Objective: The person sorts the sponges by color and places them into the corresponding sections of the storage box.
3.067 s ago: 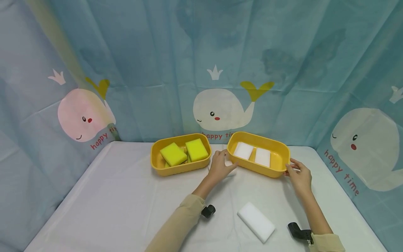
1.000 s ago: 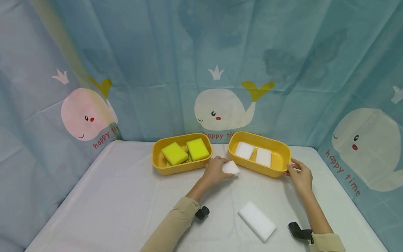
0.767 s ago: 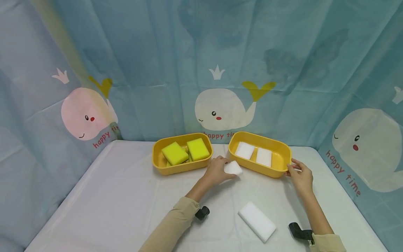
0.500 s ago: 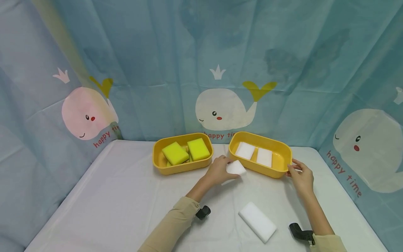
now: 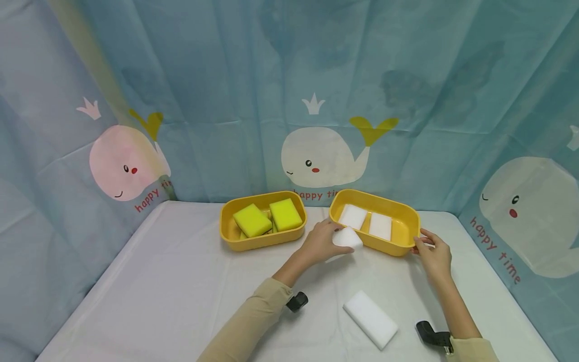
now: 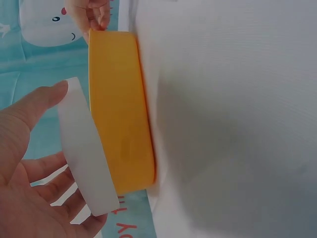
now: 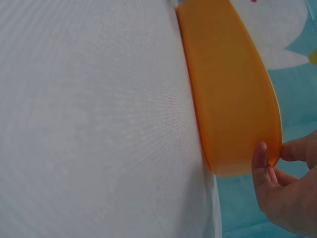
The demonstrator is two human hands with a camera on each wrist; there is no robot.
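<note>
My left hand [image 5: 322, 243] grips a white sponge block [image 5: 348, 238] between thumb and fingertips, raised off the table at the near left side of the right-hand yellow bin [image 5: 384, 245]. In the left wrist view the same sponge block [image 6: 88, 148] stands on edge, overlapping the bin wall [image 6: 121, 109]. Two white sponge blocks [image 5: 380, 226] lie flat inside that bin, toward its left. With thumb and fingers, my right hand [image 5: 434, 255] pinches the bin's right end; the right wrist view shows the thumb [image 7: 259, 157] against the outer wall.
Left of that bin stands another yellow bin [image 5: 262, 244] with yellow-green sponges [image 5: 286, 214]. A further white sponge block [image 5: 370, 320] lies on the white-covered table [image 5: 158, 296] near the front, between my forearms. A blue whale-print curtain [image 5: 217, 161] hangs right behind both bins.
My left hand has picked the white sponge block up from between the bins and carried it right and upward toward the right-hand bin. My right hand stays at the bin's end.
</note>
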